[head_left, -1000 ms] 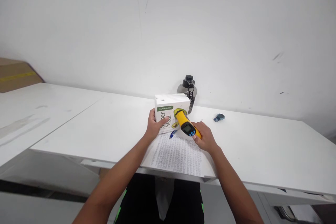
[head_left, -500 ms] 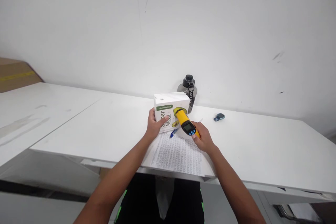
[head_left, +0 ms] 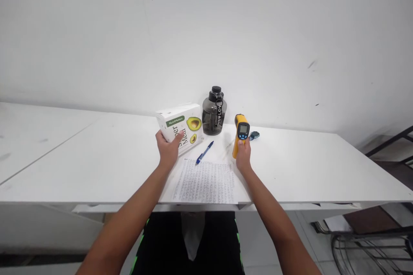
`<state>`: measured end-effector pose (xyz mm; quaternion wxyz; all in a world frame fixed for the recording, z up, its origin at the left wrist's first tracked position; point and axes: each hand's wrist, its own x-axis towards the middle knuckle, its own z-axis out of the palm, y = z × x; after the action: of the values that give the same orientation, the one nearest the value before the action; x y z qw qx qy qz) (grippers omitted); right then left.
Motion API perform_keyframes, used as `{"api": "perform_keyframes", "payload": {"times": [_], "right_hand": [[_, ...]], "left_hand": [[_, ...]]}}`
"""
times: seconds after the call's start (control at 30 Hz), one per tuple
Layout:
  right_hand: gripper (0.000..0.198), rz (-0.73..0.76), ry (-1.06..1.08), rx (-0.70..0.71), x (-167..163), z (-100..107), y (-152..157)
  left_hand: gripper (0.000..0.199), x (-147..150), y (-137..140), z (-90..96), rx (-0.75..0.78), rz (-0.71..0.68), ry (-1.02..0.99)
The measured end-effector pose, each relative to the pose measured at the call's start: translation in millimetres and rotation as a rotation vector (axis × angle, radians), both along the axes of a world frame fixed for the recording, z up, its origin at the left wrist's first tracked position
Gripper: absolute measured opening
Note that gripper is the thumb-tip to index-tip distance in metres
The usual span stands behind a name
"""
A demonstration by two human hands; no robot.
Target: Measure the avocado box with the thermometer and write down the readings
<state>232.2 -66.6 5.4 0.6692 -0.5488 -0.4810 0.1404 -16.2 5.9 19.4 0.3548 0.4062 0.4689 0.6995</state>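
Left hand [head_left: 167, 151] is gripping white cardboard box [head_left: 182, 126]; right hand [head_left: 244, 154] is clasping yellow-black pistol-shaped plastic thermometer [head_left: 241, 129]; neither yet released.

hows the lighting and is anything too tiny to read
Head view: soft light, wall greyer toward the top corners; avocado print on the white box clear, but writing on the paper sheet and yellow device unreadable.

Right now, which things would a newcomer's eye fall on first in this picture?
Probably the bright yellow handheld device, held in the right hand at the right. Next, the white box with printed avocados, tilted in the left hand. Between them, farther back, the dark bottle stands near the wall.
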Motion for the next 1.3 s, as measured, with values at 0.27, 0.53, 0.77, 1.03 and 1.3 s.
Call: {"api": "perform_keyframes", "payload": {"times": [0.27,0.53,0.77,1.03,1.3], "right_hand": [[0.04,-0.098,0.096,-0.028,6.1,8.3,3.5],[0.04,-0.067,0.082,-0.049,5.0,8.5,1.6],[0.04,-0.065,0.08,-0.05,5.2,9.3,2.0],[0.042,-0.064,0.065,-0.04,4.9,9.6,1.6],[0.043,-0.049,0.05,-0.04,4.3,9.3,0.5]], "left_hand": [[0.064,1.3,-2.5,3.6,-0.032,-0.012,0.009],[0.067,0.4,-1.6,1.1,-0.036,-0.017,0.036],[0.066,0.9,-2.2,1.4,-0.023,-0.019,0.035],[0.066,1.3,-2.6,2.6,-0.027,-0.026,0.022],[0.065,0.8,-2.3,1.5,-0.023,-0.022,0.032]]}}
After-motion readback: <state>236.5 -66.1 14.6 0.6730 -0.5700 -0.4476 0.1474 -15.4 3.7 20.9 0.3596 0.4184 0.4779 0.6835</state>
